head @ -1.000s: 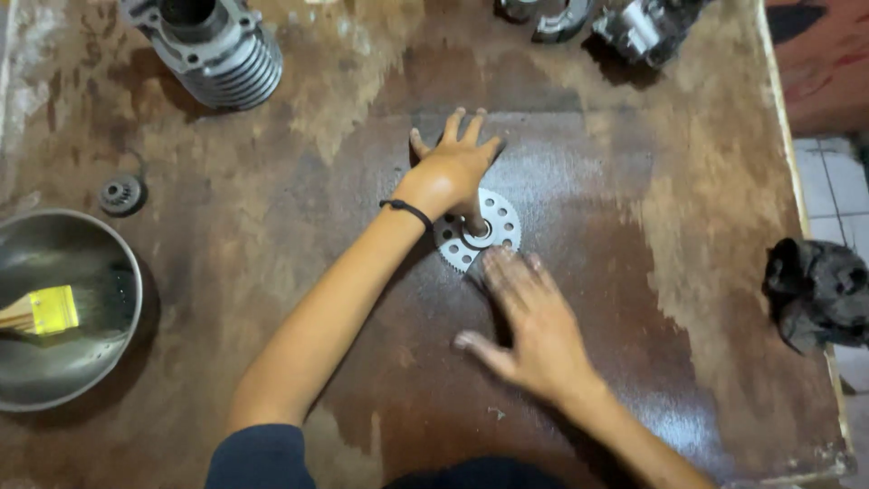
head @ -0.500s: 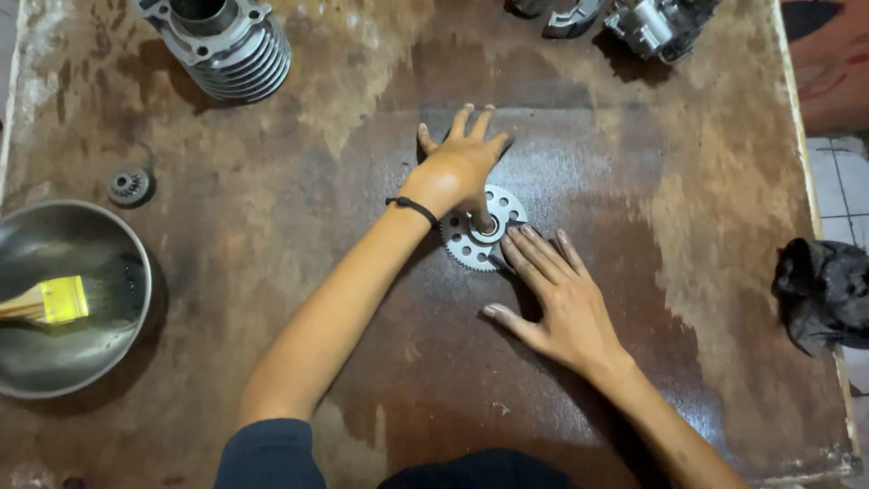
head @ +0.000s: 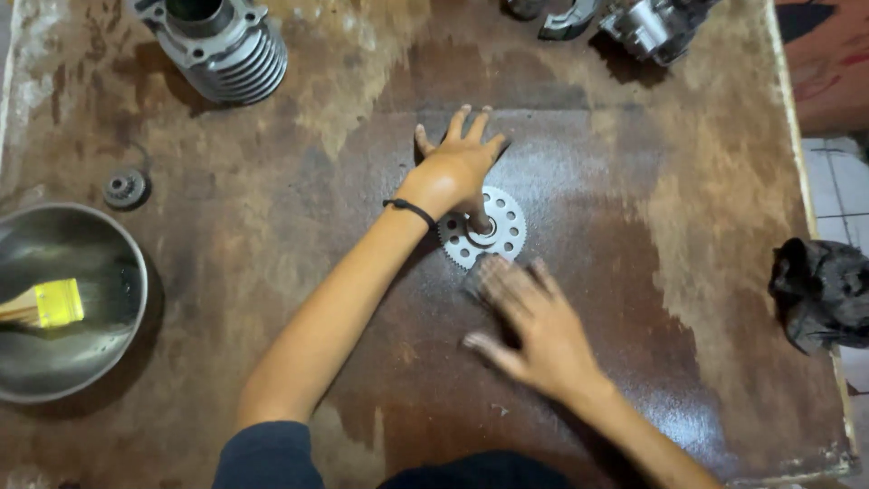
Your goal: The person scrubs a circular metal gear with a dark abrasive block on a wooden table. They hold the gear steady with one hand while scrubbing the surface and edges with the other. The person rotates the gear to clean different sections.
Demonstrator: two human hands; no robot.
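sprocket [head: 484, 228] lies flat mid table [head: 272, 226], l hand [head: 455, 167] pins its hub w/ thumb, fingers spread open. r hand [head: 529, 321], open flat & blurred, has pulled back off the teeth since half a sec ago, looks like a flick to spin it.

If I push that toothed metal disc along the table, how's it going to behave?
The sprocket lies flat, so it would probably slide or spin rather than roll or tip. It looks like rigid metal, so no flexing. The left hand pins its hub; the table looks wet or oily, so expect it to be slippery.
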